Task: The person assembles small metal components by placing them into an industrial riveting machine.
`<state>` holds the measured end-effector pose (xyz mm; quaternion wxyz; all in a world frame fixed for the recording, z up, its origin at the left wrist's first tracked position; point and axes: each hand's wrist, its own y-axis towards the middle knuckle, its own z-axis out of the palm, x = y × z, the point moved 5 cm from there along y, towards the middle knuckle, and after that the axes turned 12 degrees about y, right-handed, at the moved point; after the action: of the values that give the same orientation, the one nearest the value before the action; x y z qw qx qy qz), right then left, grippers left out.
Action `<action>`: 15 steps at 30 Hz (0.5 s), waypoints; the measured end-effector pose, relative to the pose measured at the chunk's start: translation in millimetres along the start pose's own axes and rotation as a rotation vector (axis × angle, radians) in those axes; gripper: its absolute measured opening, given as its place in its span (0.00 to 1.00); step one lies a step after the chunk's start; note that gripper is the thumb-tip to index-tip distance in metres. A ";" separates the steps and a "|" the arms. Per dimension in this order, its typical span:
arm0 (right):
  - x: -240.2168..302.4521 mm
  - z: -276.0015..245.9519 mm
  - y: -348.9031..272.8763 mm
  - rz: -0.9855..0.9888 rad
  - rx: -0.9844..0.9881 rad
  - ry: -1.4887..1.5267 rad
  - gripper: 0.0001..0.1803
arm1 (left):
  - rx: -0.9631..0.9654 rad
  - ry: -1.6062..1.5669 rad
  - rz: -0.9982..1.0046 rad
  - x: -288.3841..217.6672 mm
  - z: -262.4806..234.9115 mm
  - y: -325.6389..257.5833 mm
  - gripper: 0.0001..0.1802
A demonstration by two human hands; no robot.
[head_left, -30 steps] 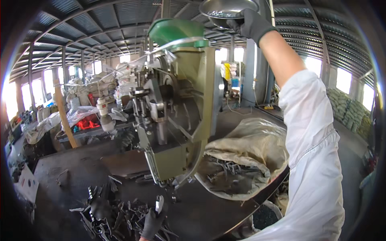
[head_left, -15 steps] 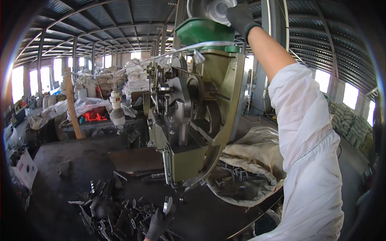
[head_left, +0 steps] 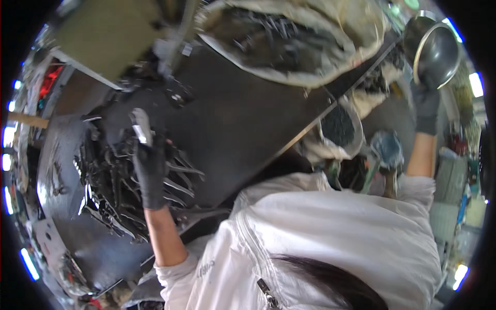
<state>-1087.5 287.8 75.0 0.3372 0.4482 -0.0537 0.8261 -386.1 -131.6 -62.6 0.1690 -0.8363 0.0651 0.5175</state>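
My left hand (head_left: pixel 150 178), in a dark grey glove, is closed on a shiny flat metal piece (head_left: pixel 141 126) that sticks out past its fingers. Around and beneath it spreads a pile of dark, slender metal parts (head_left: pixel 111 204) on the dark worktable (head_left: pixel 248 124). Off to the far right, my gloved right hand (head_left: pixel 427 106) grips the rim of a round metal bowl (head_left: pixel 439 59). A second curved metal rim shows behind this bowl. What the bowl holds, if anything, I cannot make out.
The olive-green machine (head_left: pixel 98 36) stands at the upper left, blurred. Beyond the table lies an open pale sack (head_left: pixel 310 80) of dark metal pieces. Past the table's right edge are a pale bag (head_left: pixel 356 132) of dark granules and a bluish container (head_left: pixel 387 147).
The view has tipped downward. My right hand has come down from the machine's green hopper to the right side, still with the metal bowl. My left hand still holds the metal piece.
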 end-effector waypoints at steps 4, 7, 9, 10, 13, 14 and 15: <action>-75.6 -218.7 -200.8 0.015 -0.455 -0.972 0.18 | -0.005 0.116 0.251 -15.6 25.0 -6.1 0.17; -185.0 -200.5 -235.6 -0.025 -0.441 -0.716 0.29 | -0.099 0.207 0.101 -28.0 31.7 -20.9 0.28; -221.9 -211.3 -228.8 0.028 -0.402 -1.166 0.35 | -0.103 0.246 0.125 -25.4 35.9 -24.5 0.24; -245.6 -179.9 -211.1 0.098 -0.376 -1.770 0.37 | -0.160 0.283 0.151 -39.9 41.9 -36.0 0.23; -289.9 -188.6 -197.4 0.068 -0.515 -1.885 0.40 | -0.180 0.180 0.026 -48.2 66.0 -37.6 0.23; -302.0 -192.5 -197.0 0.073 -0.522 -1.874 0.40 | -0.180 0.192 0.032 -46.5 65.0 -36.6 0.23; -311.6 -201.6 -200.2 0.152 -0.628 -1.749 0.43 | -0.156 0.328 0.128 -42.0 62.8 -34.6 0.23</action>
<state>-992.7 361.4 -329.2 0.2277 0.7946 -0.5388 0.1625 -448.4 -80.0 -43.5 0.0577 -0.9142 0.1046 0.3873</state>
